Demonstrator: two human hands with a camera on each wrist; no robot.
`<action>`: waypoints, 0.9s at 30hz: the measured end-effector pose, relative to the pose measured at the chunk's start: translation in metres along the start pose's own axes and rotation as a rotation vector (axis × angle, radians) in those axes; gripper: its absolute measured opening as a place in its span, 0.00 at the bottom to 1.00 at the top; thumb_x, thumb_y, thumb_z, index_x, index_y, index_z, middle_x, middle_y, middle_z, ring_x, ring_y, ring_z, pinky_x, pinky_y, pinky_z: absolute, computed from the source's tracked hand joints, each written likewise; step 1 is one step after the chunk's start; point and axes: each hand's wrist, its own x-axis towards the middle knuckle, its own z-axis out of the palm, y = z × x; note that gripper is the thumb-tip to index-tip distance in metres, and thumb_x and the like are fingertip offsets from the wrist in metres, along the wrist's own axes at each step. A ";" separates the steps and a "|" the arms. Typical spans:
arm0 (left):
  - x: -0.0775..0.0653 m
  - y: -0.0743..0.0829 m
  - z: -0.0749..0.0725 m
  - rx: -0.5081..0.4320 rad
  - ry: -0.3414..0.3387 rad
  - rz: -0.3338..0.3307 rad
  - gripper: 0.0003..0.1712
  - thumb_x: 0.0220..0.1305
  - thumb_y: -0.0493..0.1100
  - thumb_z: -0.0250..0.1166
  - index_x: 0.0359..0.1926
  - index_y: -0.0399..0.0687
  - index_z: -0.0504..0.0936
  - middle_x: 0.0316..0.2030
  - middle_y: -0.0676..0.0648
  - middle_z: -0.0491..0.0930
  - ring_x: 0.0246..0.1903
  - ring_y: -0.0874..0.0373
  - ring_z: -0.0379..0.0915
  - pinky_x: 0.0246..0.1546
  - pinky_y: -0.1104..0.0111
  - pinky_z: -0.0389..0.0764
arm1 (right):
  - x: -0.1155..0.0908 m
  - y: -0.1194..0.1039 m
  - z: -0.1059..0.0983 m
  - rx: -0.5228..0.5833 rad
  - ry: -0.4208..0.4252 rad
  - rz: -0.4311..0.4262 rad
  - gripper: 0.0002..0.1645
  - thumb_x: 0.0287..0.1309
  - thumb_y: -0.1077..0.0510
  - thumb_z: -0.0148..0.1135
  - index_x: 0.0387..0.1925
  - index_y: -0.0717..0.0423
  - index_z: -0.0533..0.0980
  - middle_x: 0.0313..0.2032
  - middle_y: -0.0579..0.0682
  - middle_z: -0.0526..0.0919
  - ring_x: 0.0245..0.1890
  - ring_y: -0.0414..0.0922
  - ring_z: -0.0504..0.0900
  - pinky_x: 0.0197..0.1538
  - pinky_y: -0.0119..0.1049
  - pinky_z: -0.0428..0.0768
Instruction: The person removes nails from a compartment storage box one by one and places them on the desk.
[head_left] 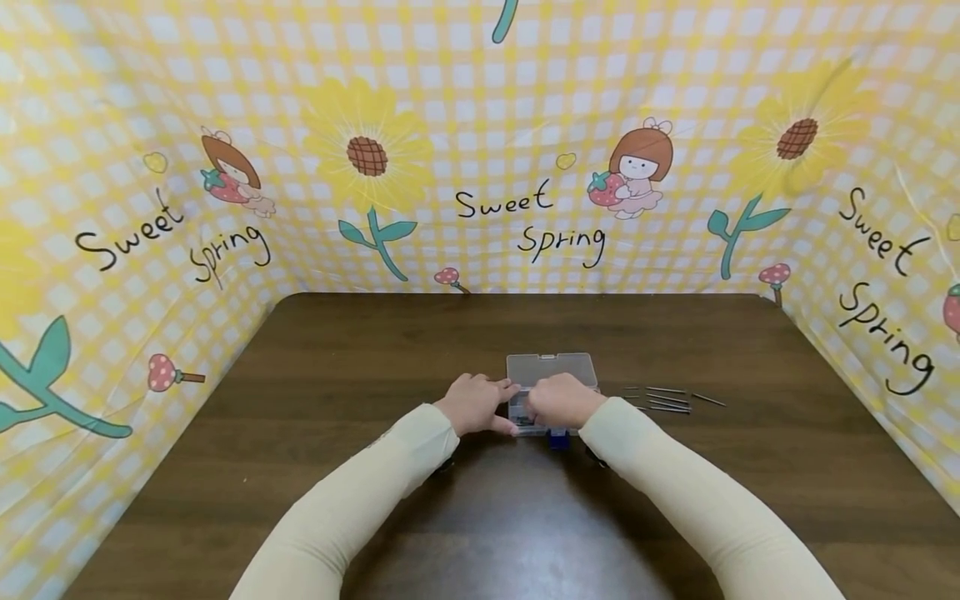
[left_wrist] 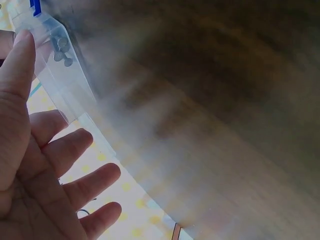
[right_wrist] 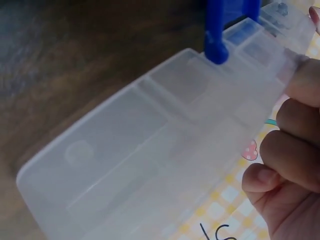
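A clear plastic compartment box (head_left: 529,431) stands on the table with its lid (head_left: 551,365) raised at the back. A blue latch (head_left: 558,440) hangs at its front. My left hand (head_left: 472,404) holds the box's left end between thumb and index finger, the other fingers spread, as the left wrist view shows. Several flat-headed nails (left_wrist: 62,49) lie inside that end. My right hand (head_left: 562,402) is over the box with its fingers (right_wrist: 292,145) curled and the fingertips down among the compartments. Whether they pinch anything is hidden.
Several loose nails (head_left: 667,402) lie on the brown table (head_left: 375,350) just right of the box. A yellow checked cloth (head_left: 495,125) with printed flowers and words hangs around the table's back and sides.
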 end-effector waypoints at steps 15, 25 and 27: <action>-0.001 0.004 0.002 -0.017 0.014 0.019 0.43 0.56 0.67 0.61 0.69 0.54 0.67 0.65 0.49 0.68 0.59 0.47 0.69 0.56 0.54 0.68 | -0.005 0.001 0.004 0.097 -0.037 0.030 0.11 0.53 0.66 0.65 0.19 0.50 0.79 0.21 0.40 0.78 0.20 0.37 0.73 0.29 0.34 0.77; 0.000 0.000 0.003 -0.002 0.025 0.007 0.43 0.56 0.68 0.61 0.69 0.54 0.67 0.65 0.50 0.68 0.62 0.44 0.66 0.58 0.54 0.67 | 0.000 0.002 0.000 0.119 -0.056 0.030 0.10 0.56 0.64 0.64 0.21 0.51 0.80 0.22 0.41 0.79 0.21 0.37 0.73 0.31 0.35 0.78; 0.000 0.000 0.002 0.012 0.023 0.007 0.43 0.56 0.68 0.61 0.69 0.55 0.67 0.65 0.50 0.68 0.62 0.45 0.66 0.58 0.54 0.67 | 0.000 0.001 -0.002 0.121 -0.068 0.039 0.10 0.57 0.63 0.64 0.22 0.51 0.80 0.23 0.41 0.79 0.22 0.37 0.74 0.32 0.36 0.78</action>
